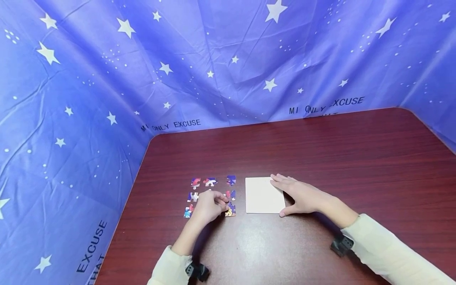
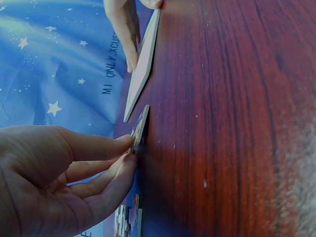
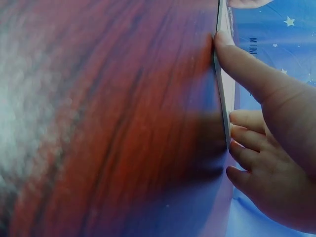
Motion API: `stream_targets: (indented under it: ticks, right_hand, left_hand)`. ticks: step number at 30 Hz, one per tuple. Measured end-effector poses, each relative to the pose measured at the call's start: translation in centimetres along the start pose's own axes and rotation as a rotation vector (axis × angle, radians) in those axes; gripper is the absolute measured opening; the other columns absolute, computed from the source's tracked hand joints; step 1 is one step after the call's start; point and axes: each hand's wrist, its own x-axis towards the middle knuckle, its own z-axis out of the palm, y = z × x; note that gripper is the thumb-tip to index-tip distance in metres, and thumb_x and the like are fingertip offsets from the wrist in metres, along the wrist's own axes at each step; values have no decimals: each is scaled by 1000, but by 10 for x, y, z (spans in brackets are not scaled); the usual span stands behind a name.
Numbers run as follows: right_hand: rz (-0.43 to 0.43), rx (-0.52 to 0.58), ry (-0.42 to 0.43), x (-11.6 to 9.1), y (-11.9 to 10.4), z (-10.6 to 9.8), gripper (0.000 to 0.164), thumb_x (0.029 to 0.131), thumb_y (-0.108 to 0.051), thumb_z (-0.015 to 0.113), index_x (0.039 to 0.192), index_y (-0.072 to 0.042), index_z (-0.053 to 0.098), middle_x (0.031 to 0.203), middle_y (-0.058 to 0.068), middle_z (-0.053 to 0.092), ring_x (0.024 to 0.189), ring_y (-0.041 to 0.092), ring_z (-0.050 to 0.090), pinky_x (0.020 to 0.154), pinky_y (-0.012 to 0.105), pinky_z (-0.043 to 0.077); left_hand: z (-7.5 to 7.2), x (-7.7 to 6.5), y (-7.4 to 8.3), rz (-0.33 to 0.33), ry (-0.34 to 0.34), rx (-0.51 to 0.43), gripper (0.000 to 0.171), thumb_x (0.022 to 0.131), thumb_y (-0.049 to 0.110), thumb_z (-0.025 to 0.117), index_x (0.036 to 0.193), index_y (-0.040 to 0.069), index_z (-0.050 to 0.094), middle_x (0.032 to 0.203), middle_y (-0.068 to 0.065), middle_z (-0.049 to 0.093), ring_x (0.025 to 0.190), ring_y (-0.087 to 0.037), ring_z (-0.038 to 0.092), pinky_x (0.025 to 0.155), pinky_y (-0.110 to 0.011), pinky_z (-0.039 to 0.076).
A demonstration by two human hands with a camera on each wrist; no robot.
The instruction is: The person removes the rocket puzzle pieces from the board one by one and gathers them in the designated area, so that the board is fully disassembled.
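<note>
My left hand (image 1: 209,206) pinches a jigsaw puzzle piece (image 1: 230,210) by its edge, between thumb and fingertips. In the left wrist view this puzzle piece (image 2: 140,129) shows as a thin, tilted sliver. Other colourful pieces, such as one at the upper right (image 1: 231,180) and one at the upper left (image 1: 195,182), lie in loose rows around the hand, which covers part of the group. To their right lies a square white board (image 1: 264,196). My right hand (image 1: 303,196) rests on the board's right side with fingers extended, its thumb (image 3: 237,57) at the near corner.
The dark red wood-grain table (image 1: 338,154) extends to the right and behind the board. A blue star-printed cloth (image 1: 221,91) hangs along its back and left edges. Small black cameras (image 1: 342,245) are strapped at both wrists.
</note>
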Motion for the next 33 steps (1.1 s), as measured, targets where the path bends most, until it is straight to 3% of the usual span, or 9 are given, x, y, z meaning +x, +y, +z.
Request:
stream_targets:
  ticks: [26,33]
  right_hand:
    - [-21,6,-1,5,5,-4,92,74,-41,80,142,5,39,152,24,35,140,44,32,113,58,28]
    - [-27,29,-7,5,4,-5,92,73,-39,80,142,5,39,153,24,34,141,44,31,114,58,26]
  left_hand:
    - [5,1,3,34,-21,7,6,75,1,73,81,2,72,71,-7,70,61,-5,58,59,-19,50]
    - [5,2,0,54,-37,-2,14,73,-8,63,81,0,72,68,-7,69,59,-4,57,57,-17,49]
